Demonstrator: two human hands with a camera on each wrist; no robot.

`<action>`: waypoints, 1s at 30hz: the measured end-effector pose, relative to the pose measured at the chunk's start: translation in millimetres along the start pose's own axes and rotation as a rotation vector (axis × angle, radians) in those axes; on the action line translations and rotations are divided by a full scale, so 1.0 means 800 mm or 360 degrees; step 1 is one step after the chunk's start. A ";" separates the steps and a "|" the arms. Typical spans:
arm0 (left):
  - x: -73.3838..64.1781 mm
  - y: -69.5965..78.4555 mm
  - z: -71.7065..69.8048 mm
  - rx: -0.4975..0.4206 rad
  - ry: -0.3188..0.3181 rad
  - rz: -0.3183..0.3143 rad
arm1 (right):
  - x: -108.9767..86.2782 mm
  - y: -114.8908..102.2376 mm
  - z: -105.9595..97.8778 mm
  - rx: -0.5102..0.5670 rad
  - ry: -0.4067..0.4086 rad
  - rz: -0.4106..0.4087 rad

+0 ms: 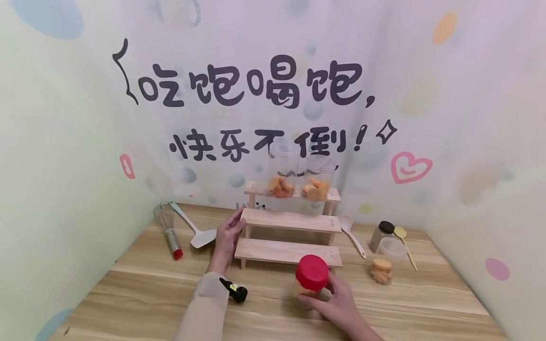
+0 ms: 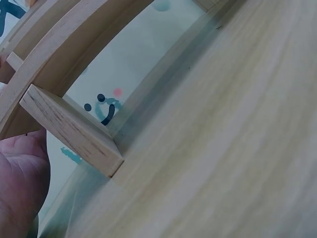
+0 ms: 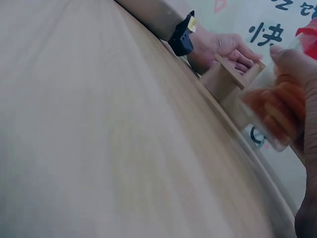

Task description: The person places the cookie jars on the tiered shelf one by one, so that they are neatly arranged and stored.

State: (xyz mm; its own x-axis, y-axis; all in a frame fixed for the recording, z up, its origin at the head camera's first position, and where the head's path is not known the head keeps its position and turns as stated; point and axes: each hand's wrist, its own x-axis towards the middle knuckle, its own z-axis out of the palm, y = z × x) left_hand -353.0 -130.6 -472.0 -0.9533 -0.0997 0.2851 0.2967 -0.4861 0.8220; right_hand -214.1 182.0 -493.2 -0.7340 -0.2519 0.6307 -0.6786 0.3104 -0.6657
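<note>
Near the right end of the wooden stand (image 1: 290,219), we see the red-lidded jar (image 1: 312,273) on the near side of the lowest board (image 1: 277,250), roughly upright with its lid uppermost and apparently clear of the tabletop (image 1: 264,312). We note the right hand (image 1: 339,302) at the jar's right and near side, thumb and fingers pinching its body below the lid, while the left hand (image 1: 229,234) grips the left end of the middle board, well apart from the jar. We take the key relation to be that the lowest board, running left to right, lies far and to the left of the jar, across its long axis.
</note>
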 end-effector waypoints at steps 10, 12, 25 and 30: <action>0.003 0.000 0.000 -0.0032 0.0004 0.0044 | 0.047 -0.035 0.042 -0.0023 0.0360 -0.0558; 0.003 -0.001 0.000 -0.0020 0.0007 0.0048 | 0.057 -0.041 0.043 -0.0043 0.0414 -0.0599; 0.002 -0.002 -0.004 -0.0003 0.0038 0.0031 | 0.165 -0.039 0.063 -0.0016 0.0412 0.0182; 0.002 -0.001 -0.005 -0.0001 -0.0013 0.0030 | 0.178 -0.044 0.080 0.0081 0.0419 0.0359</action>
State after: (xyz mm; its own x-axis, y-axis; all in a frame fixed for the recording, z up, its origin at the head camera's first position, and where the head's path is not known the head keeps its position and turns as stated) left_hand -354.8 -133.9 -473.8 -0.9471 -0.1018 0.3043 0.3143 -0.4849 0.8161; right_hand -296.3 76.8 -405.5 -0.8377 0.0649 0.5422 -0.5055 0.2834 -0.8150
